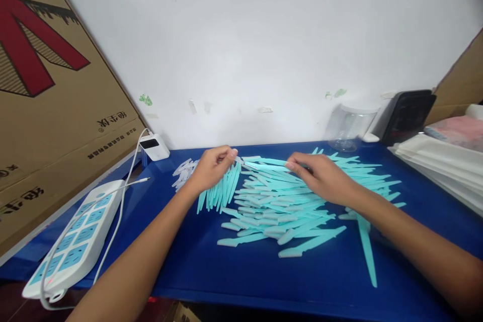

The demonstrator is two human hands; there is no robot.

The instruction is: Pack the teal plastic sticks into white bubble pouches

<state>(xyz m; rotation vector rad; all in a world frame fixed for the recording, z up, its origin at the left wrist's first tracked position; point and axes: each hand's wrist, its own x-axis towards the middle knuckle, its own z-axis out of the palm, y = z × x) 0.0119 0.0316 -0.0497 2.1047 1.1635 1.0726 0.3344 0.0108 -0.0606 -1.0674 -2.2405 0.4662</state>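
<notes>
Between thumb and fingers, my left hand (214, 168) pinches a small translucent blade cap (239, 159). My right hand (319, 173) is closed on the handle of a mint-green eyebrow razor (269, 161), whose head points left toward the cap. Whether cap and razor touch is too small to tell. Under and around my right hand spreads a large pile of mint-green eyebrow razors (264, 206), heads mostly to the left. Below my left hand lies a smaller bunch of razors (221, 191). Loose translucent caps (184, 172) are heaped left of it, partly behind my left wrist.
The blue table (264, 282) meets a white wall. At left are a power strip (81, 239), a white power bank (155, 147) with its cable and a large cardboard box (56, 126). A clear jar (349, 128), a black case (409, 115) and white trays (437, 161) stand right.
</notes>
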